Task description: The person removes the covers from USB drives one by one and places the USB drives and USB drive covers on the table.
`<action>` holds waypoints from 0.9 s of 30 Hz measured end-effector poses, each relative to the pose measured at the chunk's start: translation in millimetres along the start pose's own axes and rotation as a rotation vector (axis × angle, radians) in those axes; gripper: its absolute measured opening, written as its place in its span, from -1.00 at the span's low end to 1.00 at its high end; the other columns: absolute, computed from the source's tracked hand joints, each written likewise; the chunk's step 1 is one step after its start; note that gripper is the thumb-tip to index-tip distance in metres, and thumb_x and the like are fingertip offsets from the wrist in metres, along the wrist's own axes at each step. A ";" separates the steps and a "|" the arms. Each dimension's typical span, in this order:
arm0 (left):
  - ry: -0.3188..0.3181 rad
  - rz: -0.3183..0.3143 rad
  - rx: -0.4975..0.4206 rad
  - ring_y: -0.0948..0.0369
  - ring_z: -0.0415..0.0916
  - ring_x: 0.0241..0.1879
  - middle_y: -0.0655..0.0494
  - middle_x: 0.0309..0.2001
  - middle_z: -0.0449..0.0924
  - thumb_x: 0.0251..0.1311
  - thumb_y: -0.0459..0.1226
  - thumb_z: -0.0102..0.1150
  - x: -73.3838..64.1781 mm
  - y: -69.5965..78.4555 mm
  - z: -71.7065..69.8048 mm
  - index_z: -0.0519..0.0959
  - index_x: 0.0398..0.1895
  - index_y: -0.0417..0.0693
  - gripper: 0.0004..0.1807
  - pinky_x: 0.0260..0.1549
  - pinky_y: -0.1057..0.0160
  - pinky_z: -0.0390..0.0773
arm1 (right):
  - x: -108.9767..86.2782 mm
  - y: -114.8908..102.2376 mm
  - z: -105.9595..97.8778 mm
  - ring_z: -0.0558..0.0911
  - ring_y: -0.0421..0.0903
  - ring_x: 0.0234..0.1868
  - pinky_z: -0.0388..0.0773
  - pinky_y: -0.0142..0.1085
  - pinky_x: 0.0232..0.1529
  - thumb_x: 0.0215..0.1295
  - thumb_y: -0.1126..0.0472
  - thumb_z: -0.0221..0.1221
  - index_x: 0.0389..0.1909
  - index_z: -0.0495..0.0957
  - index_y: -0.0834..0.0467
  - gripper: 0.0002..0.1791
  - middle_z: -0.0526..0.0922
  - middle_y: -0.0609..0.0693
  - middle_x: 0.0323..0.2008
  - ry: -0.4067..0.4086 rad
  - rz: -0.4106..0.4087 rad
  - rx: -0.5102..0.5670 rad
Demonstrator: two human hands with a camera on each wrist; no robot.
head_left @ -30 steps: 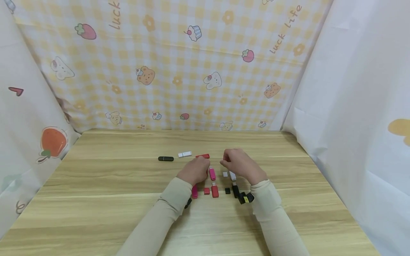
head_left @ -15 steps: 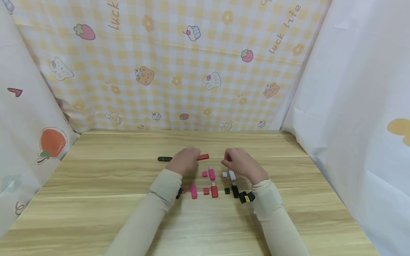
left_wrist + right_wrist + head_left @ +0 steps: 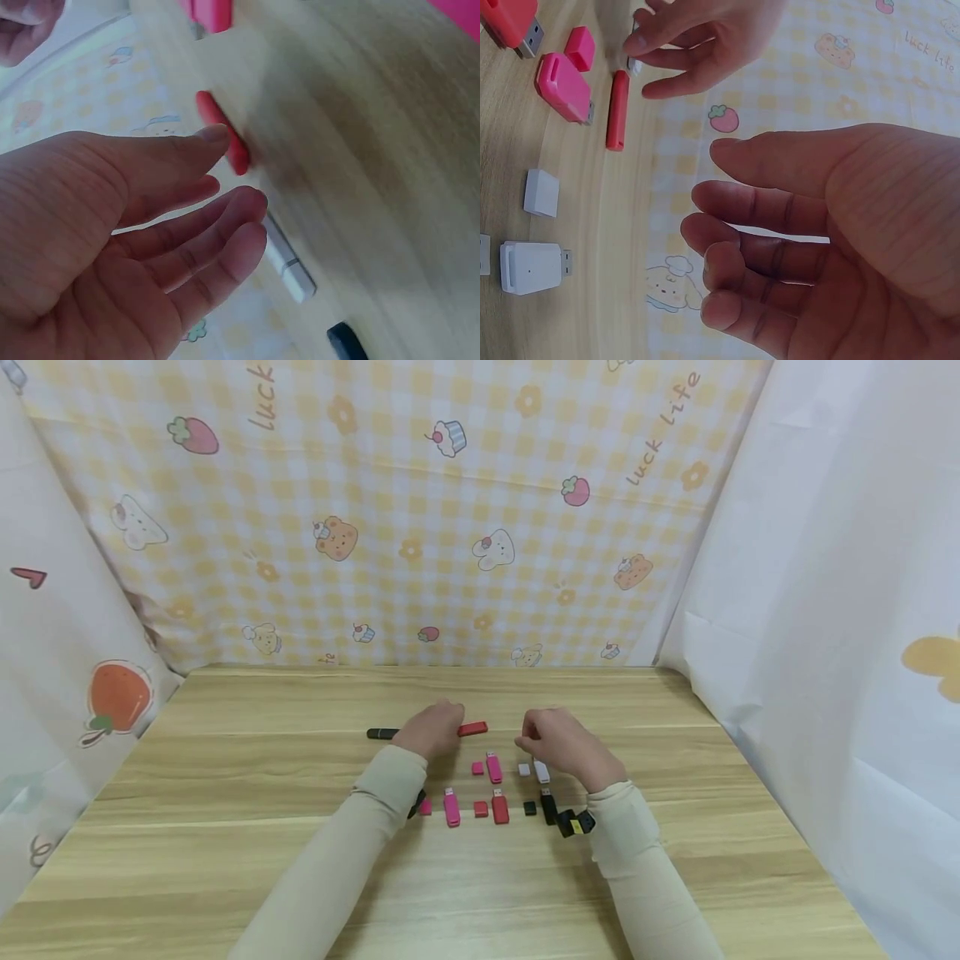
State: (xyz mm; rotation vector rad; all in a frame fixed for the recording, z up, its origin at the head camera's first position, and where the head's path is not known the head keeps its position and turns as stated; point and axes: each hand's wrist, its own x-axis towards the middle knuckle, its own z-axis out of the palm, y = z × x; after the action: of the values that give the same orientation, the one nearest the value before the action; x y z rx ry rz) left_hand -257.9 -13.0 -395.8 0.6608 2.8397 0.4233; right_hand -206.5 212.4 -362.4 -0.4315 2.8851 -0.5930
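Observation:
My left hand point(image 3: 432, 729) is over the back row of capped USB sticks, fingers loosely bent with a gap from the thumb. Close by its fingertips lies a capped white USB stick point(image 3: 283, 253), hidden under the hand in the head view. A capped red USB stick point(image 3: 473, 728) lies to its right, a capped black one point(image 3: 381, 734) to its left. My right hand point(image 3: 558, 743) hovers, loosely curled and holding nothing, behind an uncapped white USB stick point(image 3: 542, 771) whose cap point(image 3: 524, 770) lies beside it.
Other uncapped sticks lie nearer me, each with its cap at its left: pink point(image 3: 493, 767), a second pink point(image 3: 452, 808), red point(image 3: 500, 807) and black point(image 3: 549, 807). A patterned cloth point(image 3: 408, 593) rises behind the wooden table point(image 3: 637, 885).
My left hand has moved left and back, from beside the pink stick and its cap to over the white capped stick. That pink cap now shows on the table. My right hand has stayed put.

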 end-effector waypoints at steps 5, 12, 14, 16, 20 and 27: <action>-0.002 0.005 0.013 0.12 0.45 -0.31 -0.10 -0.20 0.67 0.47 -0.50 0.15 6.5 3.1 4.7 0.63 -0.15 -0.25 -0.92 -0.20 0.12 0.59 | 0.3 1.6 0.2 0.52 -0.14 -0.44 0.50 -0.31 -0.39 0.58 0.18 0.26 -0.27 0.64 0.17 -0.81 0.64 -0.02 -0.43 -0.001 0.001 0.000; 0.011 0.033 0.091 0.13 0.56 -0.29 -0.10 -0.21 0.74 0.44 -0.52 0.21 14.4 9.3 8.8 0.69 -0.24 -0.25 -0.89 -0.09 0.10 0.71 | 0.8 2.5 -0.2 0.52 -0.14 -0.45 0.49 -0.31 -0.39 0.58 0.17 0.26 -0.27 0.64 0.17 -0.81 0.63 -0.03 -0.44 -0.004 0.001 -0.006; 0.020 0.039 0.116 0.11 0.62 -0.27 -0.10 -0.20 0.75 0.43 -0.52 0.24 15.6 10.1 9.8 0.69 -0.23 -0.24 -0.91 -0.06 0.09 0.73 | 0.7 2.0 -0.3 0.52 -0.14 -0.45 0.49 -0.31 -0.39 0.58 0.17 0.26 -0.26 0.64 0.17 -0.81 0.63 -0.03 -0.43 -0.005 0.001 -0.006; 0.025 0.042 0.133 0.10 0.65 -0.25 -0.10 -0.20 0.76 0.43 -0.51 0.26 16.0 10.9 10.7 0.69 -0.24 -0.24 -0.92 -0.06 0.09 0.74 | 0.5 1.6 -0.5 0.52 -0.14 -0.45 0.49 -0.31 -0.39 0.58 0.17 0.26 -0.26 0.64 0.17 -0.81 0.63 -0.03 -0.43 -0.006 0.003 -0.005; 0.026 0.057 0.158 0.14 0.62 -0.31 -0.10 -0.22 0.77 0.42 -0.50 0.27 15.4 11.6 12.4 0.70 -0.28 -0.23 -0.90 -0.12 0.10 0.76 | 0.2 1.6 -0.9 0.53 -0.14 -0.44 0.50 -0.31 -0.38 0.58 0.18 0.26 -0.26 0.64 0.17 -0.82 0.64 -0.02 -0.42 -0.006 0.001 -0.004; 0.009 0.074 0.140 0.19 0.50 -0.38 -0.02 -0.27 0.75 0.38 -0.46 0.35 10.5 13.0 10.0 0.72 -0.24 -0.21 -0.97 -0.19 0.20 0.70 | -0.1 1.7 -0.9 0.53 -0.14 -0.44 0.51 -0.31 -0.38 0.58 0.17 0.26 -0.24 0.65 0.18 -0.82 0.65 -0.02 -0.41 -0.007 -0.008 -0.010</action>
State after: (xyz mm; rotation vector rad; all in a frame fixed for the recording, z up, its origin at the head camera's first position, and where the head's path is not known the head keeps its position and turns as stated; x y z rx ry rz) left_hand -259.4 5.2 -402.4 0.7934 2.8808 0.2410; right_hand -207.1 214.3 -362.3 -0.4454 2.8818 -0.5772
